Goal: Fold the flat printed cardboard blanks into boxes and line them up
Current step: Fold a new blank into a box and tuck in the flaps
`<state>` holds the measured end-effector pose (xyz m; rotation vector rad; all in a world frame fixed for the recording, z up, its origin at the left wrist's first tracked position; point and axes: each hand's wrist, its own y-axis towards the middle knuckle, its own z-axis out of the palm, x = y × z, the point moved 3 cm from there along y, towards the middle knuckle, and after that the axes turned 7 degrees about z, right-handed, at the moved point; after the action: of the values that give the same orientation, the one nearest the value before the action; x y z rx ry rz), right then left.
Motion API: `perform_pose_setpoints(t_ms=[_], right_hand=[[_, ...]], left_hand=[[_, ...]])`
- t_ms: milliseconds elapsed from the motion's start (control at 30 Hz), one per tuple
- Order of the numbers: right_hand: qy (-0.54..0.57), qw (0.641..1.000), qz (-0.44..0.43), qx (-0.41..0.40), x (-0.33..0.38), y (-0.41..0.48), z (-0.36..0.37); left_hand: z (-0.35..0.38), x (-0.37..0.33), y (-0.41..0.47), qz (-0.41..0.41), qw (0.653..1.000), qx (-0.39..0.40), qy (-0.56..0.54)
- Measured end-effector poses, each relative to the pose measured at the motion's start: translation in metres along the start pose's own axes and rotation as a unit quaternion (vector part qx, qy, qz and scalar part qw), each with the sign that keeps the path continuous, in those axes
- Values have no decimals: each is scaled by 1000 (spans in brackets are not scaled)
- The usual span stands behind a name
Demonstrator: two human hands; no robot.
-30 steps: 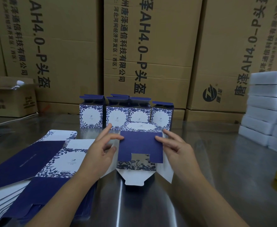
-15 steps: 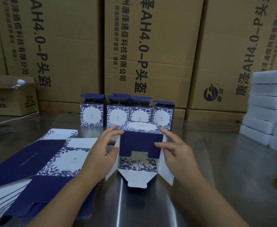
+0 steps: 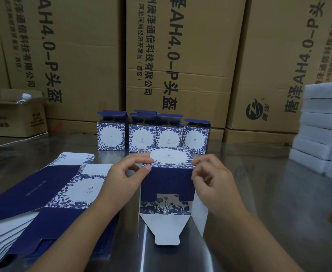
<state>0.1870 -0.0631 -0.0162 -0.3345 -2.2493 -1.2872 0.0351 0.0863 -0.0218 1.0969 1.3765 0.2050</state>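
Your left grip (image 3: 128, 174) and right grip (image 3: 215, 178) each pinch an upper corner of the box (image 3: 168, 180). Square it, then fold the flaps (image 3: 166, 226) at its near end.

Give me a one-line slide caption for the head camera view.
Mid-fold: left hand and right hand pinch a half-folded box, flat blanks stacked left, finished boxes lined up behind.

Dim, bluish indoor light; streaky glare on steel table (image 3: 259, 193); soft, bowed edges.
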Motion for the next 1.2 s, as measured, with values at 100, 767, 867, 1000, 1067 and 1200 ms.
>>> perform_pose_setpoints(t_ms=[100, 767, 867, 1000, 1067, 1200], right_hand=[[17, 1000, -2, -11, 2, 0, -2], [11, 999, 29, -6, -4, 3, 1], [42, 998, 35, -14, -4, 4, 2], [62, 997, 34, -17, -3, 4, 1], [65, 997, 34, -17, -2, 4, 1], [68, 997, 35, -18, -2, 4, 1]], left_hand=[[0, -1, 0, 5, 1000, 1, 4], [3, -4, -1, 51, 997, 7, 51], [3, -4, -1, 59, 996, 9, 61], [3, -4, -1, 64, 996, 6, 67], [3, -5, -2, 67, 995, 6, 70], [3, -6, -2, 67, 995, 5, 77]])
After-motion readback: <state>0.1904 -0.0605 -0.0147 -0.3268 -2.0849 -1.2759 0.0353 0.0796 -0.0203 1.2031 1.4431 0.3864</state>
